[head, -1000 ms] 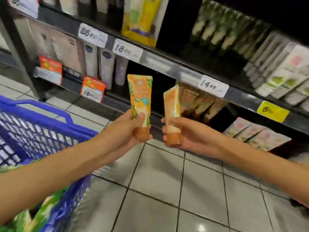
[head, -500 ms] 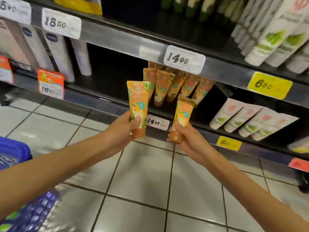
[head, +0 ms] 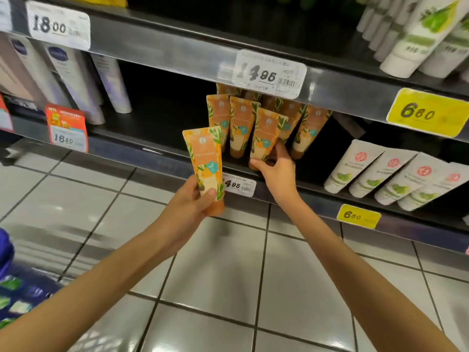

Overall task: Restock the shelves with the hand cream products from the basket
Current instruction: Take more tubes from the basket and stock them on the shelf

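My left hand (head: 194, 199) grips an orange hand cream tube (head: 205, 158) by its cap end, upright in front of the lower shelf (head: 162, 148). My right hand (head: 275, 166) reaches onto that shelf and holds a second orange tube (head: 266, 134) at its base, standing it among several matching orange tubes (head: 238, 123). The blue basket (head: 15, 295) shows only at the bottom left corner, with green-labelled packs inside.
White tubes (head: 390, 171) lie at the right of the same shelf. Pale lavender tubes (head: 111, 82) stand at the left. More white and green tubes (head: 418, 36) fill the shelf above. Price tags line the shelf edges. The floor is tiled.
My right hand has moved forward and placed its tube on the shelf among the others. My left hand has moved right, closer to the shelf. The view has shifted toward the shelf.
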`<move>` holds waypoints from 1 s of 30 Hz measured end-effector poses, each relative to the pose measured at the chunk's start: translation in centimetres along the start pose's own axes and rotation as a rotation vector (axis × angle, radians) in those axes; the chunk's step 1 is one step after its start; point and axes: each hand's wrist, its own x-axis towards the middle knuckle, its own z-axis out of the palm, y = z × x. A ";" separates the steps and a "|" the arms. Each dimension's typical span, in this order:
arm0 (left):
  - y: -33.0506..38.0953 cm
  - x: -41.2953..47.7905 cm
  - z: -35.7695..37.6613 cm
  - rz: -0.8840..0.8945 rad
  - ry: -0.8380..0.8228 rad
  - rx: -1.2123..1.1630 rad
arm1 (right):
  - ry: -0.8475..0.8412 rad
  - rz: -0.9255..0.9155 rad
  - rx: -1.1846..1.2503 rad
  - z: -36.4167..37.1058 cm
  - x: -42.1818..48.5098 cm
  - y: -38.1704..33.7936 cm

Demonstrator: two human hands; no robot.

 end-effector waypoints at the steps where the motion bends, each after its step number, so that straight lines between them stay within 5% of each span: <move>1: 0.0 0.0 -0.3 0.007 0.005 0.008 | 0.009 -0.008 -0.013 0.2 0.2 0.1; 18: -0.8 1.0 -1.6 0.024 0.011 0.036 | 0.214 0.023 -0.039 1.6 0.8 1.6; 30: -0.9 1.1 -0.9 -0.008 -0.003 0.054 | 0.191 0.056 -0.008 1.6 0.4 0.9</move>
